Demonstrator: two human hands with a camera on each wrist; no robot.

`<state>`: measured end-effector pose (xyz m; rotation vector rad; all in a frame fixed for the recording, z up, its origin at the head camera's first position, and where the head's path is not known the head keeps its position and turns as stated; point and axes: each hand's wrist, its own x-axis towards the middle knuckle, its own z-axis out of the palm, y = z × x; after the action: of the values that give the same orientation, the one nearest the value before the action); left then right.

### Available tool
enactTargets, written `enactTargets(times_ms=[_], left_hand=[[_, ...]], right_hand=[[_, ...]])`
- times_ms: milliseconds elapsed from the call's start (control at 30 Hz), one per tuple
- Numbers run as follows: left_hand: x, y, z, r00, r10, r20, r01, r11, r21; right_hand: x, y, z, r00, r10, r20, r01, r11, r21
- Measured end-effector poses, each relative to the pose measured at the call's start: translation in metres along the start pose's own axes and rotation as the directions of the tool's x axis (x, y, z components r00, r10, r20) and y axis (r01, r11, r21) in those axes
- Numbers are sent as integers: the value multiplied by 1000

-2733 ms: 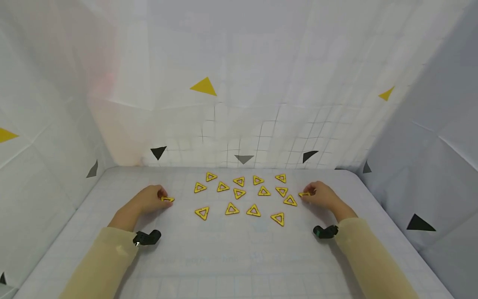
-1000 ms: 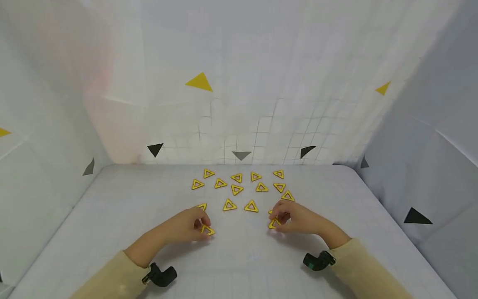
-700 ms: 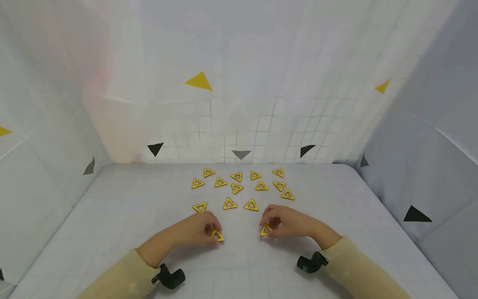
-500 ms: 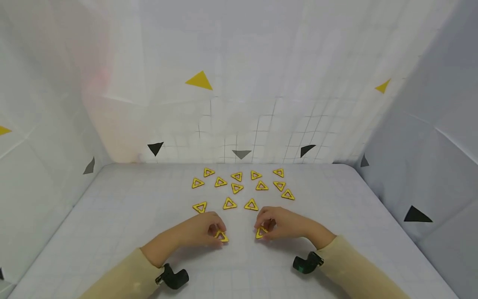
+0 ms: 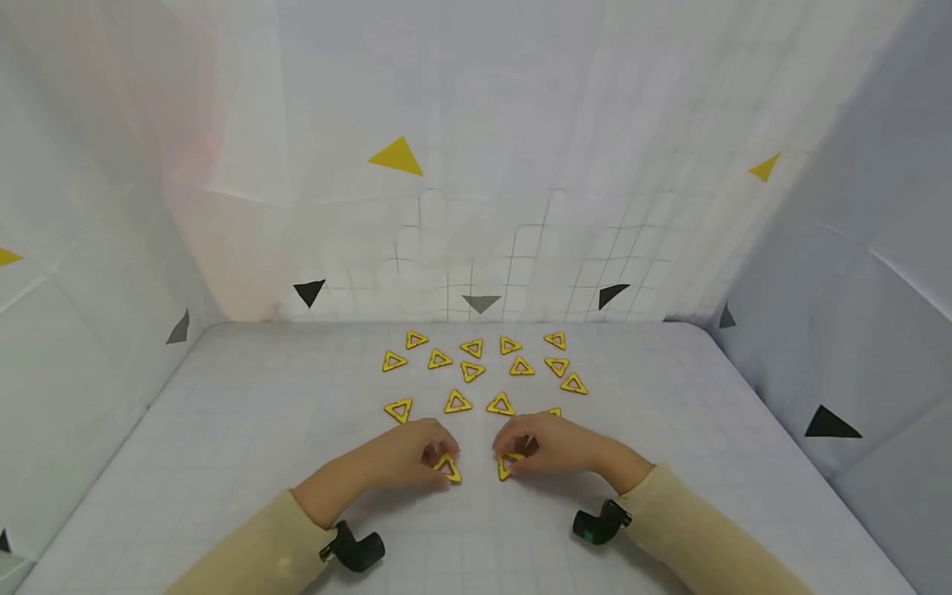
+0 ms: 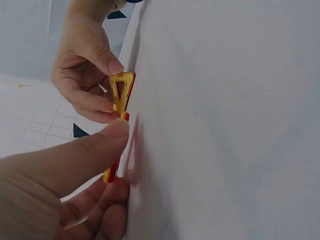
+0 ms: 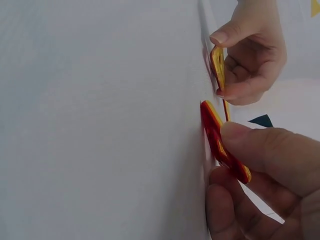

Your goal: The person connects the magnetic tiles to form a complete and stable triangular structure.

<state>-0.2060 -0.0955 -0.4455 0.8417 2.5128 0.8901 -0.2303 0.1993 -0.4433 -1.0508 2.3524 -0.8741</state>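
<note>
Two yellow triangular frame pieces with red undersides are held just over the table. My left hand pinches one triangular frame between thumb and fingers; in the left wrist view that frame appears nearly edge-on. Facing it, my right hand pinches the other triangular frame, whose red side shows in the right wrist view, where the frame lies tilted. In the head view a small gap separates the two pieces. The fingers partly cover both.
Several more yellow triangular frames lie flat beyond the hands, such as one at the left and one in the middle. My right hand partly hides another frame. White cloth walls enclose the white table on its back and sides.
Both hands, each holding a triangular frame, have come inward from the table's left and right and nearer to me. In the last half second the gap between the pieces has narrowed.
</note>
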Motion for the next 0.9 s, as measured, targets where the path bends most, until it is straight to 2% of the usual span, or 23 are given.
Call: enactTargets(times_ms=[433, 633, 900], left_hand=[[1, 1, 5, 998, -41, -55, 43, 999, 33], [4, 2, 7, 996, -29, -90, 34, 998, 59], [5, 3, 9, 993, -22, -116, 27, 999, 40]], right_hand=[[1, -3, 5, 993, 75, -88, -78, 996, -33], [2, -4, 6, 991, 97, -89, -98, 995, -13], [6, -5, 9, 989, 108, -101, -108, 994, 0]])
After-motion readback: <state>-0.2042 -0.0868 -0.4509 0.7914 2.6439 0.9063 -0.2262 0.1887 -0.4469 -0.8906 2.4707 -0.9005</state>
